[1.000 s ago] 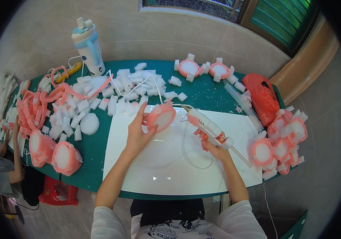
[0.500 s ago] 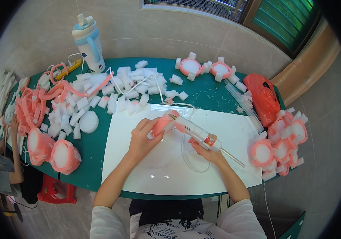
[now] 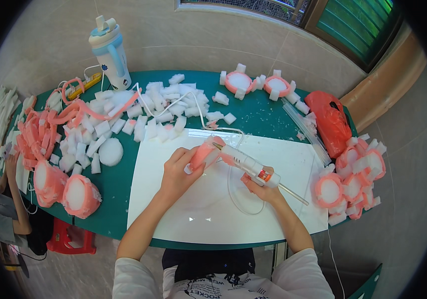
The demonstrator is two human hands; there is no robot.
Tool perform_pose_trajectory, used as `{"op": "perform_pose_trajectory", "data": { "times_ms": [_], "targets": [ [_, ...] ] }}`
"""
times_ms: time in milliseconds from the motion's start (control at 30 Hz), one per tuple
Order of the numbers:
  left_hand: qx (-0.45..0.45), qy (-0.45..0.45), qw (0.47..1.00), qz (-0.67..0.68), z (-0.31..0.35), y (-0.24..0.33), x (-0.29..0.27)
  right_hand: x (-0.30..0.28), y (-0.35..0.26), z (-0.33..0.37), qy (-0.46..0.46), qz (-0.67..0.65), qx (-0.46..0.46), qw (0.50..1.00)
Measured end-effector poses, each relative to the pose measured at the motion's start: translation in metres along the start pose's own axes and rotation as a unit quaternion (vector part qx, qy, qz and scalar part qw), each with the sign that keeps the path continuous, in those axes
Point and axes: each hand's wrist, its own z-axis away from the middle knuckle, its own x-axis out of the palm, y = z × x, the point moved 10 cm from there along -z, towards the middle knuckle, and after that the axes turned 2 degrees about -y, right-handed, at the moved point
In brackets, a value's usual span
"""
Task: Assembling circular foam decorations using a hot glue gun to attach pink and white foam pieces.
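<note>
Over the white board, my left hand is closed round a pink foam ring with white foam on it. My right hand grips a white glue gun, whose metal nozzle points left and meets the ring's upper edge, or lies just in front of it. A clear glue stick sticks out of the gun's back end. The gun's white cord loops across the board. How far the ring closes is hidden by my left fingers.
White foam blocks and pink foam strips pile up at the left and back. Pink-rimmed foam pieces, a red plastic bag and clear glue sticks lie right. A bottle stands behind. Another person's arm reaches in far left.
The glue gun has shifted slightly right and down in my right hand's grip. My left hand and the foam ring stay nearly still. At the far left the other person's arm has moved.
</note>
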Motion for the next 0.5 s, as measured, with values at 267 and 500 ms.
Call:
{"op": "perform_pose_trajectory", "data": {
  "times_ms": [267, 500],
  "targets": [
    [-0.01, -0.001, 1.0, -0.003, 0.0, -0.003, 0.0, -0.001, 0.006, 0.001, -0.007, -0.043, 0.034, 0.998],
    [-0.022, -0.007, 1.0, 0.001, 0.001, -0.005, 0.0, -0.001, -0.004, -0.001, 0.004, -0.053, -0.019, 0.998]
  ]
}}
